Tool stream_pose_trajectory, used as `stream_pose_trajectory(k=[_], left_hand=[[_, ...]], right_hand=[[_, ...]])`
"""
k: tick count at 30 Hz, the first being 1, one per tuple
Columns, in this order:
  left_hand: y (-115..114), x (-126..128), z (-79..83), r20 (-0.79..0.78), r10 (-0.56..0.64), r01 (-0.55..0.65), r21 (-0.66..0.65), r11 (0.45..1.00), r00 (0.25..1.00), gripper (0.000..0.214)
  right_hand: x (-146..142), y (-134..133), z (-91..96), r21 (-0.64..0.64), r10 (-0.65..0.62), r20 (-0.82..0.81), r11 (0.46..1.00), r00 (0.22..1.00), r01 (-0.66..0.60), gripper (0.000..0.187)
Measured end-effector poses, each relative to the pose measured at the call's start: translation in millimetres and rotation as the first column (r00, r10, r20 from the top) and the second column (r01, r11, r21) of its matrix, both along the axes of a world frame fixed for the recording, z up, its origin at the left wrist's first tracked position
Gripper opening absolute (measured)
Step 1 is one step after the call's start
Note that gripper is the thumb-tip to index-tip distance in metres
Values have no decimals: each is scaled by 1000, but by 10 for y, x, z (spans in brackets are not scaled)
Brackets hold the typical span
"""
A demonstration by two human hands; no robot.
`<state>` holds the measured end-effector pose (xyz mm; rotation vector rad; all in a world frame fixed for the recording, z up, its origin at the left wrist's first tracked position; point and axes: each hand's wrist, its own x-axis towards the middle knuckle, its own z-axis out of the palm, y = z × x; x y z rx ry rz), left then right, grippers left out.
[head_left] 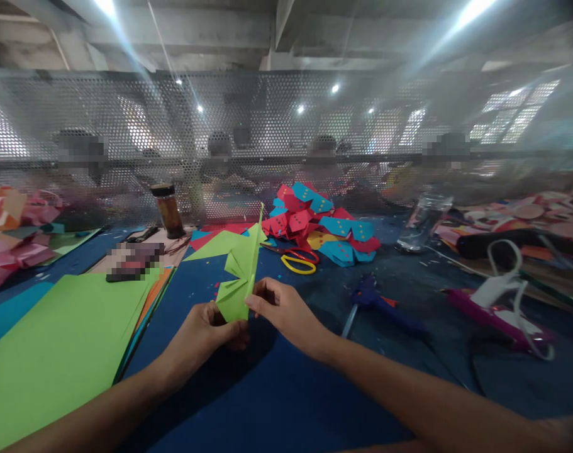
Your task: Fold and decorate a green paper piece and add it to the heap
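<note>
Both hands grip one piece of folded light-green paper (236, 296), held upright above the blue tabletop (229, 390). My left hand (204, 336) pinches its lower edge between thumb and fingers. On the right side, near the crease, my right hand (281, 311) has thumb and fingertips closed on the paper. Fan-like folds and a notch show on its left side, and a thin tip points up. Just behind it lies another light-green paper piece (211, 244). Scissors (299, 261) with red and yellow handles rest beyond my right hand.
A heap of red and blue folded paper (298, 217) stands at the back. Light-green sheets (69, 333) are stacked at left, with a phone-like object (135, 261) and a lidded bottle (169, 214) behind. At right are a blue glue gun (385, 308), a magenta tool (498, 318) and a glass (421, 223).
</note>
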<state>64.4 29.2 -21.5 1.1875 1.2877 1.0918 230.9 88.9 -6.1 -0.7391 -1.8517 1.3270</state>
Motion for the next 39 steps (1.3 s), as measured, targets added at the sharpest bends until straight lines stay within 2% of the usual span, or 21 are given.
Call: stream_pose_trajectory(k=[6,12,18,30,39], left_hand=[[-9,-4,27,-30,0,1,44,999,1000,31],[-10,7,18,-16,5,-5,32,999,1000,34],[-20,16,60,21,-1,0,38,999,1000,37],[-34,-14,46,80,-7,7,3,1000,997,38],[-39,-17,50,44,2,-3,10,1000,999,38]], right_hand=[[-9,-16,-23,14,50,42,999,998,-50,10],[-18,-3,-71,53,20,58,998,998,-23,11],[-9,-4,-18,29,-22,43,999,999,20,12],[3,-1,-10,-3,-15,8,1000,1000,15,16],[1,11,-30,-2,21,2,1000,1000,-21,20]])
